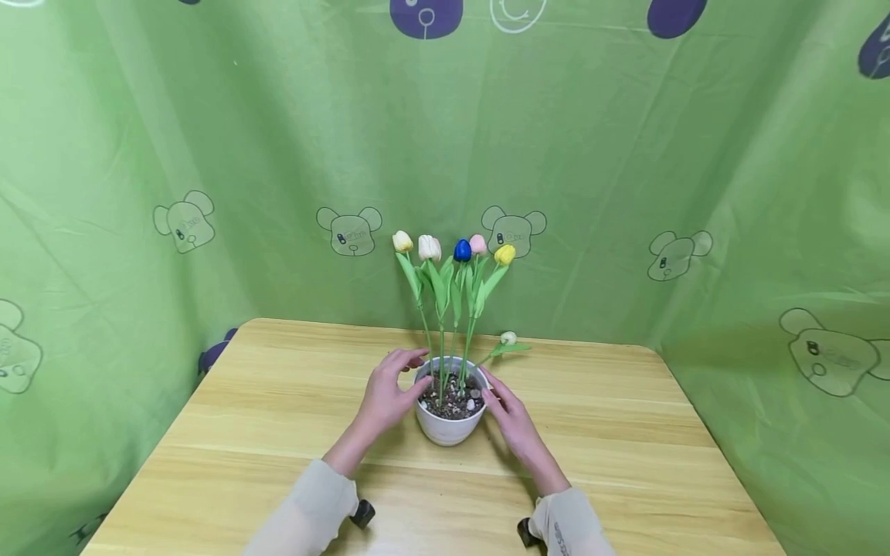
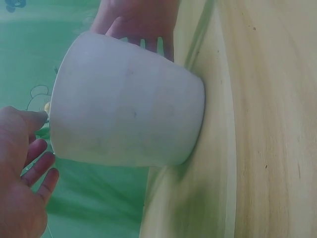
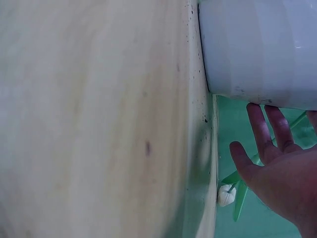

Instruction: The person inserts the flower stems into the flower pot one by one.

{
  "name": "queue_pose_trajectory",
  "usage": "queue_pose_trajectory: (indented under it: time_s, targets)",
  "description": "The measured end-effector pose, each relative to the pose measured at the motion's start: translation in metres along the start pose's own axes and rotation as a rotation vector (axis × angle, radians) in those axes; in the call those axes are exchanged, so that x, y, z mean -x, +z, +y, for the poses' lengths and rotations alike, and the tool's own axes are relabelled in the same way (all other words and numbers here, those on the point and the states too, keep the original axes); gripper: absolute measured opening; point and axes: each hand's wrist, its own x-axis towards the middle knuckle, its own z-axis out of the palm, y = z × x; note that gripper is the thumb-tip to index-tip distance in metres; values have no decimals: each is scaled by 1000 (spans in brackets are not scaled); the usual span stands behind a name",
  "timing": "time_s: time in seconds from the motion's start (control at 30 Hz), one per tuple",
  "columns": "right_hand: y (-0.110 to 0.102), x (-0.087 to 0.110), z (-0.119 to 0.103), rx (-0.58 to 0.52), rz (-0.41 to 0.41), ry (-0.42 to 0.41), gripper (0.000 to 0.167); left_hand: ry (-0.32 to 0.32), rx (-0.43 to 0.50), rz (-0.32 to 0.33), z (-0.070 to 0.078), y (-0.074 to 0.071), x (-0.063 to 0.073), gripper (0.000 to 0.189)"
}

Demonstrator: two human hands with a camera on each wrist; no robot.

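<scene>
A white flowerpot (image 1: 450, 429) filled with dark soil and pebbles stands on the table between both hands. Several artificial tulips rise from it, among them a blue tulip (image 1: 462, 251) and a yellow tulip (image 1: 504, 254). One white tulip (image 1: 508, 338) leans far out to the right, low over the table. My left hand (image 1: 388, 392) is at the pot's left side, thumb at the rim and fingers spread loosely. On the opposite side is my right hand (image 1: 513, 419), its fairly straight fingertips against the pot wall in the right wrist view, where the leaning white tulip (image 3: 226, 195) also shows.
The pot stands near the middle of a wooden table (image 1: 278, 417) with rounded far corners. Behind and on both sides hangs a green curtain (image 1: 292, 139) printed with bear heads. Dark wrist devices (image 1: 362, 513) sit at the sleeves.
</scene>
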Motion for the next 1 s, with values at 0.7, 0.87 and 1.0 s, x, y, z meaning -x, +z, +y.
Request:
queue_pose_trajectory:
  time_s: [0.7, 0.87, 1.0]
  targets:
    - [-10, -12, -8, -258, 172, 186, 53, -96, 65, -193, -13, -11, 24, 68]
    - [-12, -30, -6, -460, 186, 382, 55, -134, 186, -193, -15, -9, 28, 67]
    - [-8, -42, -7, -453, 176, 449, 54, -160, 265, -198, -15, -6, 28, 67]
